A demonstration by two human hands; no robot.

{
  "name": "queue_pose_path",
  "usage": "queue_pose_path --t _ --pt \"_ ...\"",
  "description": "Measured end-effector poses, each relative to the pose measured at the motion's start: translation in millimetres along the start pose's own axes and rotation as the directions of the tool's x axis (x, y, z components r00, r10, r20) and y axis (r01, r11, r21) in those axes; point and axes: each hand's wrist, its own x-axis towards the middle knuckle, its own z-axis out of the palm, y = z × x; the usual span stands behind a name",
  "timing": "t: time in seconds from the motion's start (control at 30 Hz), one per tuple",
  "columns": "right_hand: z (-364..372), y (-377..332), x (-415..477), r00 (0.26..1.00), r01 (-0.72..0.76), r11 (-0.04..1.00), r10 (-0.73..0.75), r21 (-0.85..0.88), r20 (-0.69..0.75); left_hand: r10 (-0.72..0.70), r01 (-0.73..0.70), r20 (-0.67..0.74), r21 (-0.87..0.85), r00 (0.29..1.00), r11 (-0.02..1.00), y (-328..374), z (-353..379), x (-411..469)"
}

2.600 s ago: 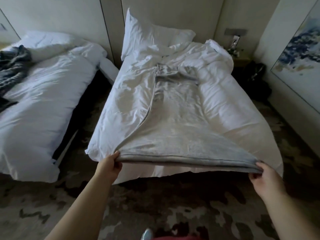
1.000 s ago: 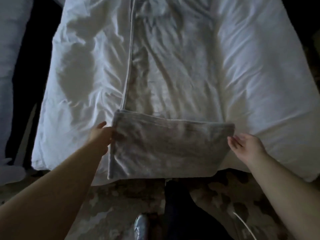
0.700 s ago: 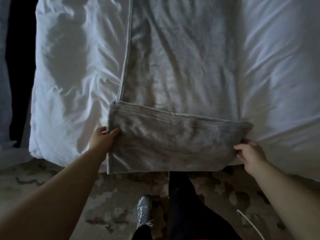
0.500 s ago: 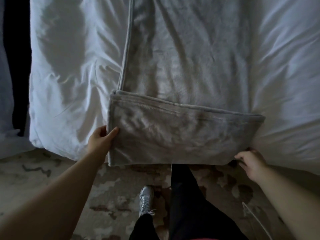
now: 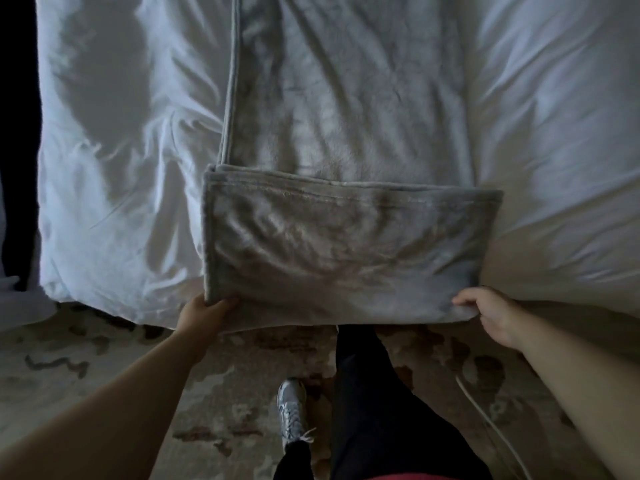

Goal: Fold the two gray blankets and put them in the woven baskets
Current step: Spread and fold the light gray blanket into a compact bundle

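Right now the left hand and right hand are each pinching a near corner of the gray blanket, which is lying part-folded along the bed. Next they should probably be carrying that doubled edge forward, keeping the corners level.

The gray blanket is a plush fleece with a stitched hem. It lies as a long strip running from the top centre of the frame down to the lower centre. Its near end is folded back over itself, forming a rectangular flap across the middle of the frame. The surface shows shallow wrinkles.
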Motion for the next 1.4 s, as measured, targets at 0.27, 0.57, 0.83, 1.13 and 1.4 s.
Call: queue_pose_path --t 0.27,0.57,0.83,1.13,1.4 --pt "-12.4 34.7 -82.2 0.978 0.195 0.977 -0.187 0.084 -0.09 0.142 -0.141 0.005 -0.109 0.99 0.984 -2.6 -44.8 -54.0" --pt "-30.7 75.1 -172.1 0.951 0.306 0.831 -0.286 0.464 -0.113 0.002 0.016 0.042 -0.44 0.999 0.898 -18.4 -107.2 -121.9" --pt "-4.6 104.4 -241.3 0.91 0.411 0.576 -0.305 0.706 -0.281 0.041 0.264 0.315 -0.855 0.948 0.446 -34.4 -135.1 -178.7" --pt "23.2 166.1 -285.6 0.891 0.451 0.509 -0.306 0.733 -0.336 0.076 0.463 0.47 -0.882 0.879 0.088 -79.3 -145.7 -218.4" --pt "46.8 208.9 -296.4 0.934 0.357 0.43 -0.166 0.829 -0.316 -0.014 0.549 0.551 -0.833 0.834 -0.065 -118.0 -149.3 -226.9"
